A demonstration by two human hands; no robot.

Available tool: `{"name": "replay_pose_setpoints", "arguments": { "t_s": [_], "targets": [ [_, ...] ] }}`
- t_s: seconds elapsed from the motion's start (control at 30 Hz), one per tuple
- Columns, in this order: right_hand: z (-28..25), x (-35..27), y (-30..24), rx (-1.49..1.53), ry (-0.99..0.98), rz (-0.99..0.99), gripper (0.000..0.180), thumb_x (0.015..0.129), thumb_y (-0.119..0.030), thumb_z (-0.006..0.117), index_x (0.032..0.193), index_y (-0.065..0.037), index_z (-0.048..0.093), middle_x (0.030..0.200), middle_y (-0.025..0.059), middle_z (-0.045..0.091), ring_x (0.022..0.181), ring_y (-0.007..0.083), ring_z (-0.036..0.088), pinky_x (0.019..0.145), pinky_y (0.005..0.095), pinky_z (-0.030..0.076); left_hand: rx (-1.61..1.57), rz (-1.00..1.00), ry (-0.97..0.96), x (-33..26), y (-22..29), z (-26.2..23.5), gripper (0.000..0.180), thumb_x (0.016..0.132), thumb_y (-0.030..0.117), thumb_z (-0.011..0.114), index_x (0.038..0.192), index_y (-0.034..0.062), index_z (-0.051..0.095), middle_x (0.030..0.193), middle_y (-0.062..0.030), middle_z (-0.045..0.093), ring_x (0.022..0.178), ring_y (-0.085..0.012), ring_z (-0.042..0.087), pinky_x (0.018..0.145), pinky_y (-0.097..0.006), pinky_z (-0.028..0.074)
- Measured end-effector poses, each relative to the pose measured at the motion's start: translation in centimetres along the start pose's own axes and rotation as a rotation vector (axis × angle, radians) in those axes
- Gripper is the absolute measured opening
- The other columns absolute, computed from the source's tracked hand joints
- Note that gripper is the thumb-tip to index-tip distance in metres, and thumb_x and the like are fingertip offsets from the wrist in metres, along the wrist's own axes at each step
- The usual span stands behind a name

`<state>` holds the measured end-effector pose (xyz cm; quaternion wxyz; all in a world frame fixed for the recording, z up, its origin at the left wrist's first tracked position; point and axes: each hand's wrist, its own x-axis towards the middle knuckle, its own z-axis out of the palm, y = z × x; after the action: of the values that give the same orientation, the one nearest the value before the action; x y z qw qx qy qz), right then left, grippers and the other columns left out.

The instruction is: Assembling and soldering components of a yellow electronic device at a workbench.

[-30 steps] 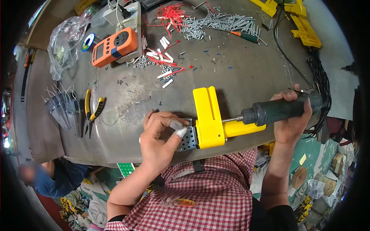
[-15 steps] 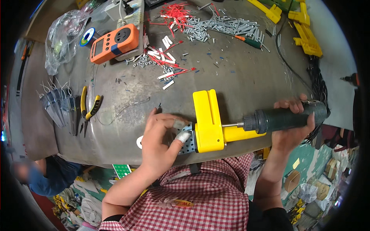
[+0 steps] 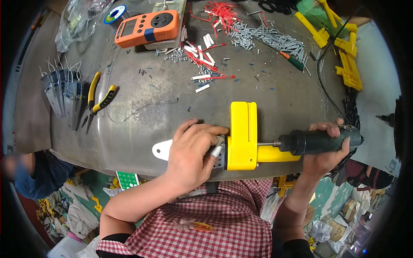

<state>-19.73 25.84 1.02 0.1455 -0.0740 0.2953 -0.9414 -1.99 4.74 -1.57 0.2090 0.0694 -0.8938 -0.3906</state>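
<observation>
Near the table's front edge lies a yellow plastic housing [image 3: 242,148] with an upright slotted block and a handle-like arm to the right. A perforated metal plate [image 3: 219,160] meets its left side, and a white tab with a hole [image 3: 161,150] sticks out beyond my hand. My left hand [image 3: 191,157] is closed around the plate, with light wrapping on its thumb and a fingertip. My right hand [image 3: 328,148] grips a dark electric screwdriver [image 3: 301,142] held level. Its long bit reaches the housing's right side; the screw end is hidden.
Yellow-handled pliers [image 3: 100,96] and a bundle of metal plates with wires [image 3: 64,94] lie at left. Behind are an orange meter [image 3: 147,29], loose screws [image 3: 266,38], red wires [image 3: 221,16] and a green-handled screwdriver [image 3: 293,61]. A person in blue [image 3: 43,172] sits at lower left.
The view has shifted, so the table items appear higher and farther right. More of the white tab shows left of my left hand. Both hands keep their hold.
</observation>
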Motion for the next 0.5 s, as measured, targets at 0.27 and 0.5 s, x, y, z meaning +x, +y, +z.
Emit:
{"name": "replay_pose_setpoints", "arguments": {
  "t_s": [0.27,0.5],
  "targets": [
    [-0.3,0.0,-0.8,-0.106,0.004,-0.021,0.036,0.091,-0.028,0.046,0.117,-0.003,0.043,0.085,0.0010,0.049,0.086,0.0131,0.051,0.090,0.0318,0.039,0.035,0.015,-0.002,-0.3,0.2,0.2,0.032,0.065,-0.007,0.060,0.095,0.0031,0.052,0.103,-0.0107,0.065,0.097,-0.0299,0.058,0.088,-0.045,0.039],
    [-0.9,-0.7,-3.9,-0.009,0.000,0.047,0.038,0.091,-0.032,0.044,0.119,-0.006,0.046,0.085,0.0006,0.050,0.081,0.0121,0.050,0.087,0.0342,0.040,-0.013,-0.170,-0.433,1.8,0.5,-2.6,0.054,0.076,0.032,0.068,0.117,0.0019,0.051,0.110,-0.0135,0.053,0.106,-0.0301,0.048,0.092,-0.042,0.032]
  ]
}}
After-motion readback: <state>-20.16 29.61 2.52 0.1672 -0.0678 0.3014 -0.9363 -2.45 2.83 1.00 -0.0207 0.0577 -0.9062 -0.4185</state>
